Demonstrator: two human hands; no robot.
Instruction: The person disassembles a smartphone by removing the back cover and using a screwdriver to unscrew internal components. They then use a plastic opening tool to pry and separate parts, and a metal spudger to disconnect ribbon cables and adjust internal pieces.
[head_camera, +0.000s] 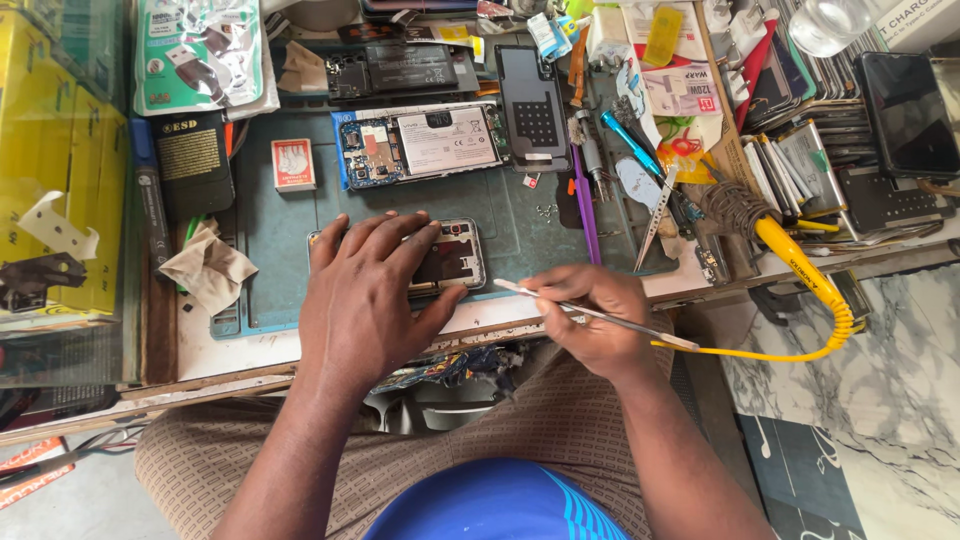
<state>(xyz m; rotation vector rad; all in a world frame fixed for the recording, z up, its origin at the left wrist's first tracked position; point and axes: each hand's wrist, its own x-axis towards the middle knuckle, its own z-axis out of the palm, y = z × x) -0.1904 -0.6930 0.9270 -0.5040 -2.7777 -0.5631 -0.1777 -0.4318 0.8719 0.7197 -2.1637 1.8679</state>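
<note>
My left hand (368, 290) lies flat on an opened phone (455, 258) at the near edge of the teal work mat (280, 220), pressing it down; most of the phone is hidden under the palm. My right hand (595, 315) grips thin metal tweezers (590, 312), their tip pointing left toward the phone's right end. A second opened phone (420, 142) with its battery showing lies farther back on the mat, beside a dark back cover (532, 108).
A yellow-handled soldering iron (790, 255) with a coiled cord rests at the right. Blue and purple tools (632, 145), a small red box (293, 163), a crumpled cloth (208, 268), yellow boxes (60, 180) and stacked phone parts (840, 150) crowd the bench.
</note>
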